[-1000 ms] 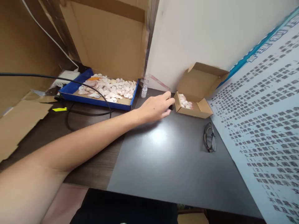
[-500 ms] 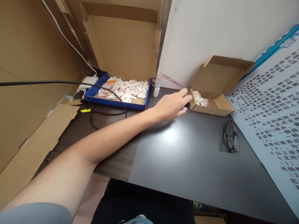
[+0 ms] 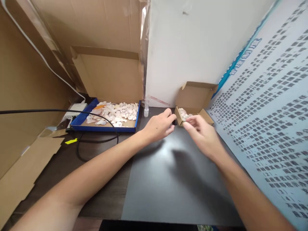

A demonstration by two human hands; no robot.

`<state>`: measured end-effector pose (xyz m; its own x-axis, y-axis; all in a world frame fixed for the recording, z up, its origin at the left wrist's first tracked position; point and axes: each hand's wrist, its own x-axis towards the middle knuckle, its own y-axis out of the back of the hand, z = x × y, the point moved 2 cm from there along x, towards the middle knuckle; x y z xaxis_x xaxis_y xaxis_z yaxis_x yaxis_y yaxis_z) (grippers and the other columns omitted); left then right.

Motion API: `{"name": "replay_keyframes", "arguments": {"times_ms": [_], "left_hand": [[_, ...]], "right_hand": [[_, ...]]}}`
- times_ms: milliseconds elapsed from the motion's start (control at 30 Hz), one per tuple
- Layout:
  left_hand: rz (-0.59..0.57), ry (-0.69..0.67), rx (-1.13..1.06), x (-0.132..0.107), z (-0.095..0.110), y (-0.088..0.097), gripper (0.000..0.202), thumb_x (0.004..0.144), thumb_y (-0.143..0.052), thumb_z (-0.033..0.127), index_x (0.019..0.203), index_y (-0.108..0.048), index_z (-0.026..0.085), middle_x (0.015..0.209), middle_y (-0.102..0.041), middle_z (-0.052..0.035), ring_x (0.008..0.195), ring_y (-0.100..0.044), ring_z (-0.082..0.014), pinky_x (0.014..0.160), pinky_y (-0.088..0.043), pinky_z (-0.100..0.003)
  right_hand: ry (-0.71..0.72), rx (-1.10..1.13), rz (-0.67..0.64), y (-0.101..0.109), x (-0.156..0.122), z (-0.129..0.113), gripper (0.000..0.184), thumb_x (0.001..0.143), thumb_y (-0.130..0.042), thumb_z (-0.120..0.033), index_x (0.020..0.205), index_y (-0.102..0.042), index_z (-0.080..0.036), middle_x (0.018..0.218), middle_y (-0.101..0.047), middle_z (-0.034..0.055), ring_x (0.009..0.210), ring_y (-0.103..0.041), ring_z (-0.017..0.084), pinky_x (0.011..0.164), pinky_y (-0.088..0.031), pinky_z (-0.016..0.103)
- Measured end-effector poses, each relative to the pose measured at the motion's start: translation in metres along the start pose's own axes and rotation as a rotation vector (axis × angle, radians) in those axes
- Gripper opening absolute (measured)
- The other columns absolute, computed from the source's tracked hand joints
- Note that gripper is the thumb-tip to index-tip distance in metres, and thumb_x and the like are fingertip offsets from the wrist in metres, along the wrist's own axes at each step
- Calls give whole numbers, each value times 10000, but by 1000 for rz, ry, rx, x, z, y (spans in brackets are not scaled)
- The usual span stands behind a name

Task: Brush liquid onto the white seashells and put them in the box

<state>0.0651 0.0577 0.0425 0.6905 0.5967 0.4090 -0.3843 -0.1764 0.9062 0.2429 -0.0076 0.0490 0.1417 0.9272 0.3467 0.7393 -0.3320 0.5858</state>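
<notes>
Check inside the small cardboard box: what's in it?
The small cardboard box holds pale shell-like pieces. The right hand and the box's near wall cover the rest, so no count.

The small box [image 3: 196, 96] is plain brown corrugated cardboard, matt and slightly rough. It stands on a smooth dark grey mat [image 3: 173, 186] with a dull sheen, laid over the table [image 3: 106, 192] of dark wood-grain finish.

both bare arms reach forward and converge. left hand [image 3: 159, 127]: palm down, fingers curled in, thumb pressed to index tip. right hand [image 3: 203, 134]: palm down, fingers bent forward, tips bunched; closure not discernible. hands near, apart.
</notes>
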Motion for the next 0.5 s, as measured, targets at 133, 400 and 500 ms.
{"name": "replay_keyframes", "arguments": {"times_ms": [133,400,500], "left_hand": [[-2,-6,2,0,3,-1,264,949,-454,308,1145,-573,178,1121,-546,-78,799,-600,-147,581,-437,-253],[-61,-29,72,0,4,-6,268,960,-420,295,1157,-565,187,1113,-567,-75,821,-606,-156,597,-428,-267],[-121,21,36,2,-1,1,319,966,-428,368,1222,-513,197,1154,-583,-81,850,-617,-172,610,-426,-275]], "right_hand": [[-15,-77,-118,-19,7,4,318,879,-583,-509,946,-641,-203,829,-690,43,697,-607,175,684,-450,305],[-50,27,-65,-39,7,21,257,851,-596,-438,785,-614,-190,731,-663,24,657,-570,154,656,-426,276],[-132,112,-22,-42,7,35,275,816,-625,-455,766,-608,-184,714,-632,16,638,-539,144,650,-421,274]]}}
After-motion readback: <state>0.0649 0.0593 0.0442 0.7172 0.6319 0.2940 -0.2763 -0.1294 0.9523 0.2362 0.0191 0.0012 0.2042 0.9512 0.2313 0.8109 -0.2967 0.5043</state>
